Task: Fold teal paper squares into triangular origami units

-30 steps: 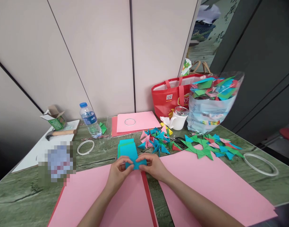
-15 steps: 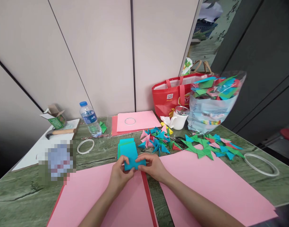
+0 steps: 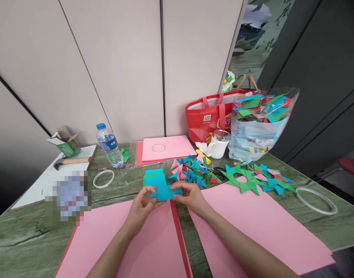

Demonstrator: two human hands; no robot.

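A small piece of blue paper [image 3: 164,193] is held up between my two hands, just in front of a stack of blue and green paper slips [image 3: 154,177]. My left hand [image 3: 140,208] pinches its left end between thumb and fingers. On the opposite end, the thumb and fingers of my right hand [image 3: 192,197] are closed on the paper. Below my left hand lies a large pink sheet [image 3: 148,239] with a red sheet edge showing along its side. Another pink sheet pile [image 3: 260,227] lies under my right forearm.
Folded paper pieces [image 3: 191,170] lie in a heap behind my hands, near scissors [image 3: 219,172]. Farther right are a green paper ring [image 3: 246,185], a white mug [image 3: 219,146] and a filled plastic bag [image 3: 252,135]. A water bottle [image 3: 110,146], tape ring [image 3: 103,179] and hammer [image 3: 73,161] are left.
Both hands have lifted the blue paper slightly and moved a little apart. The paper now shows wider between them. The view has shifted slightly.
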